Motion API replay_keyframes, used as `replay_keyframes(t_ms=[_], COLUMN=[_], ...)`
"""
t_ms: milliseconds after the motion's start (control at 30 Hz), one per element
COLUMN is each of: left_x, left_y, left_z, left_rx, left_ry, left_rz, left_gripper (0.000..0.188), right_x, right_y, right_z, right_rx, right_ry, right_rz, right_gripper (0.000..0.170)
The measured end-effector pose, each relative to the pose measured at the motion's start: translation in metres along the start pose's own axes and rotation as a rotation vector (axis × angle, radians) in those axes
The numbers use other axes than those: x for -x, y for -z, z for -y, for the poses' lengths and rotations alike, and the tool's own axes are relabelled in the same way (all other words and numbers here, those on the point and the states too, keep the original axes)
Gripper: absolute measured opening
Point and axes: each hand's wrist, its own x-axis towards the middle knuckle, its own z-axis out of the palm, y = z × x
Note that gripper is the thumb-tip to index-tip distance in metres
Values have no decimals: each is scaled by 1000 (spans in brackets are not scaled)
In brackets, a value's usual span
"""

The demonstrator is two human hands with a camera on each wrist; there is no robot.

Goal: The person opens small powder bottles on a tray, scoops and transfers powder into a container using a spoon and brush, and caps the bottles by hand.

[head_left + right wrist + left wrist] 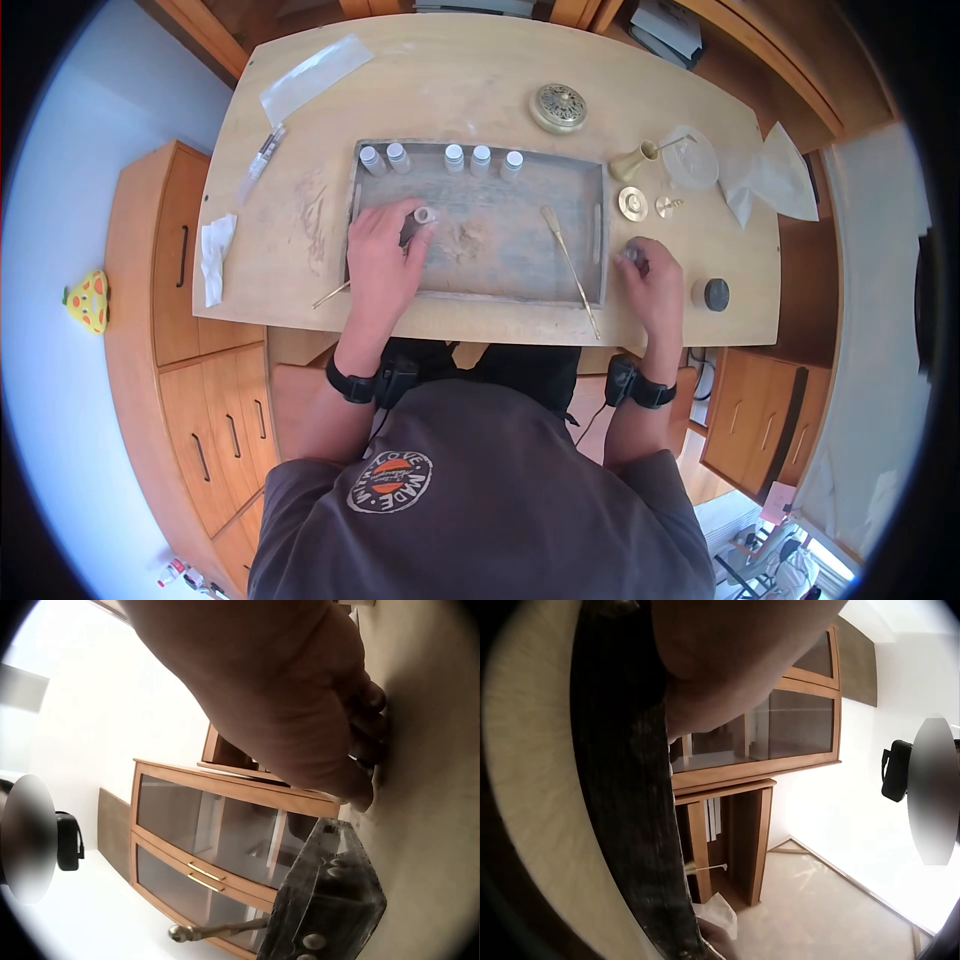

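Observation:
In the head view my left hand (383,255) grips a small bottle (425,215) with its round mouth facing up. It is over the left part of a dark weathered wooden tray (480,298). To the right of the tray, my right hand (657,285) pinches a small pale, shiny piece (632,255) at the tabletop; its kind is mostly hidden by the fingers. Several white-capped bottles (454,158) stand along the tray's far wall. Brownish powder (463,240) lies on the tray floor. The left wrist view shows the tray wall (622,787) beside my hand.
A thin brass tool (568,255) leans across the tray's right end. A pierced brass burner (558,107) sits behind. Rightward stand a brass vase (633,165), a brass disc (632,203), a clear bowl (690,158) and a dark-lidded jar (712,294). White tissue (217,258) lies far left.

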Motion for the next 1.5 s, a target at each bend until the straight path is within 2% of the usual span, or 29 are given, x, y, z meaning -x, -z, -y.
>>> replay_keyframes(t_ms=[167, 367, 500, 600, 667, 700, 900, 1000, 1133, 1300, 1500], left_x=[0, -1, -2, -2, -2, -1, -2, -1, -1, -1, 0], left_y=[-3, -4, -3, -2, -2, -2, 1, 0, 1, 0, -1], left_z=[2, 1, 1, 1, 0, 0, -1, 1, -1, 0, -1], left_rx=[-55, -84, -84, -70, -78, -71, -69, -57, -45, -53, -70], left_ry=[-3, -28, -29, -17, -23, -17, 4, 12, -8, -12, 15], left_rz=[-11, -4, -11, 3, 4, -2, 16, 25, -4, -16, 0], left_gripper=[26, 25, 25, 25, 27, 27, 22, 27, 24, 22, 28], right_x=[3, 4, 9, 21, 28, 31, 38, 41, 44, 47, 45], right_y=[0, 2, 9, 12, 11, 12, 12, 12, 11, 4, 5], right_z=[3, 9, 15, 30, 37, 42, 49, 48, 47, 46, 45], right_rx=[17, 73, 130, -4, -92, -91, -80, -31, 1, 59, 56], right_ry=[41, -8, 47, 104, 175, 162, 263, 307, 305, 346, 364], right_rz=[0, 4, -22, 0, 134, 181, 220, 253, 275, 169, 144], right_gripper=[20, 26, 29, 30, 34, 43, 59, 63, 63, 49, 42])
